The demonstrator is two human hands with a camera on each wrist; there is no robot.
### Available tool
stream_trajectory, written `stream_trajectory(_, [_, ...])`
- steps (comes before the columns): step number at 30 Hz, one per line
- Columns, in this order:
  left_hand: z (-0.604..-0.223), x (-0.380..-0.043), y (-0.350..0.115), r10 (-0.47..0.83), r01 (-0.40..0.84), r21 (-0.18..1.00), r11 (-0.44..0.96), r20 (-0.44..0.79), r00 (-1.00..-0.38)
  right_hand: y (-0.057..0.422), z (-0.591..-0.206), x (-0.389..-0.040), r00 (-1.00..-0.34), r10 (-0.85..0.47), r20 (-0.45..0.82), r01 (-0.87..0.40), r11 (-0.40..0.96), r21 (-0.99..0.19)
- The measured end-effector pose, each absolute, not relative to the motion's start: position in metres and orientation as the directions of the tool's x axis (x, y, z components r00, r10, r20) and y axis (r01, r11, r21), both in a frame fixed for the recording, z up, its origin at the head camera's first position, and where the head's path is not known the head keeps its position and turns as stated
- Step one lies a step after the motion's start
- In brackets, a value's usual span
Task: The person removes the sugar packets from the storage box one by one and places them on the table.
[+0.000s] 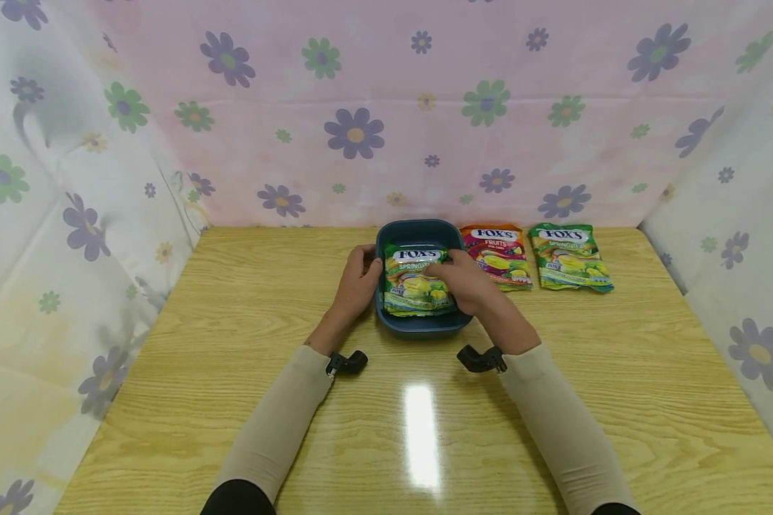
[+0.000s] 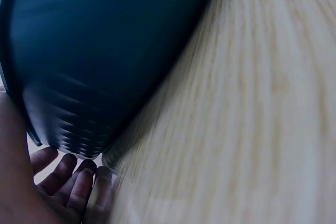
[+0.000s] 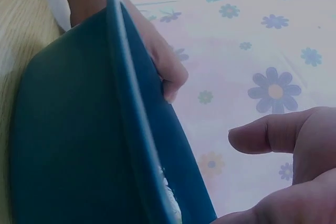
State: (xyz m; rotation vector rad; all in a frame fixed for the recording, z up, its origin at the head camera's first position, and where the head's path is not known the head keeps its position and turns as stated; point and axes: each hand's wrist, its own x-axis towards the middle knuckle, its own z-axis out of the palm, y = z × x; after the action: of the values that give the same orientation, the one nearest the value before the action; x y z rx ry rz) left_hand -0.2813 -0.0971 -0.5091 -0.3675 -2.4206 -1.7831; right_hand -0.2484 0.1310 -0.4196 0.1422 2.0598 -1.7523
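A dark blue plastic bin (image 1: 419,331) stands on the table, with a green Fox's Spring Tea candy bag (image 1: 415,290) lying face up inside. At the bin's left side my left hand (image 1: 358,280) holds the wall, thumb over the rim and fingers outside. The left wrist view shows its bent fingers (image 2: 79,184) by the bin's ribbed end. My right hand (image 1: 469,285) reaches over the right rim onto the candy bag. Its thumb (image 3: 268,134) is stretched out; its other fingers are mostly hidden by the bin wall.
Right of the bin lie a red Fox's Fruits bag (image 1: 496,257) and another green Fox's bag (image 1: 570,257). A flowered curtain (image 1: 386,172) rises behind the wooden table (image 1: 245,322) and along both sides.
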Motion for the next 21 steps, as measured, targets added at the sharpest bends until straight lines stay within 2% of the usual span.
stream_trajectory(8, [-0.506,-0.28,-0.096,0.126,0.26,0.929,0.262,0.234,-0.964,0.135,-0.416,-0.25,-0.901,-0.211,-0.38,0.351,0.162,-0.922])
stream_trajectory(17, [-0.507,-0.279,-0.096,0.127,0.257,0.93,0.263,0.231,-0.965,0.137,-0.417,-0.251,-0.886,-0.2,-0.418,0.374,0.224,-0.9])
stream_trajectory(21, [-0.484,-0.265,-0.094,0.145,0.249,0.938,0.243,0.219,-0.965,0.138,-0.417,-0.25,-0.883,-0.202,-0.424,0.378,0.23,-0.897])
